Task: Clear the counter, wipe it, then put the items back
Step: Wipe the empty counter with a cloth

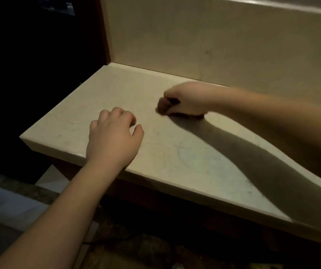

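Two hands over the counter: my right hand (187, 99) is bunched round a small dark brown wad of cloth (164, 108) and presses it onto the pale cream stone counter top (175, 152) near the back wall, while my left hand (115, 138) rests nearer the front edge, fingers loosely curled and holding nothing. The right hand and cloth are blurred. Behind the counter rises a cream tiled wall (214, 45); my right arm casts a long shadow (253, 162) across the stone.
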Tool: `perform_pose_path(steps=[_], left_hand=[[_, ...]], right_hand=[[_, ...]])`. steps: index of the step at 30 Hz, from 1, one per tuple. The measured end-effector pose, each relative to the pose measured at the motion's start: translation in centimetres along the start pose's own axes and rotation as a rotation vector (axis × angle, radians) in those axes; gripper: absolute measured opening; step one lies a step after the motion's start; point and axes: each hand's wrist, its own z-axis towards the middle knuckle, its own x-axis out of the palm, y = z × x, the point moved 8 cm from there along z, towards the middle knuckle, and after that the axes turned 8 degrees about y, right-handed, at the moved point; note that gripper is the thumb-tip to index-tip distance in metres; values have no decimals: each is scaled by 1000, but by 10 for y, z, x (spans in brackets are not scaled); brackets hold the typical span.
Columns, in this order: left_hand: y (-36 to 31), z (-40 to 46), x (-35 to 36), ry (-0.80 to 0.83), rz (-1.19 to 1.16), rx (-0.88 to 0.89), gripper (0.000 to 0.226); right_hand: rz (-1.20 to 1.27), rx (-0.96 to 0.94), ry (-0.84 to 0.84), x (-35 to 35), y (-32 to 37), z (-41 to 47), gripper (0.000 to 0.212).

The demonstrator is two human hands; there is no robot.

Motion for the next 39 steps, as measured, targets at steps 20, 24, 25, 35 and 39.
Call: perform_pose_path(steps=[20,24,25,35,39], left_hand=[[0,-2,-1,-13,7,-24,24],[0,-2,-2,-17,-8,-23,23],[0,-2,-2,-20,-7,-23,24],[0,-1,-1,-8,3,-33,26],[0,-2,-1,-6,2,-37,24]], right_hand=[[25,120,-135,-17,-71,55,21],[-41,118,-136,-16,-69,55,21],[-34,94,-132,-12,-64,42,23],[26,163,-134,-6,-83,23,24],[48,216,-185,-21,-89,67,16]])
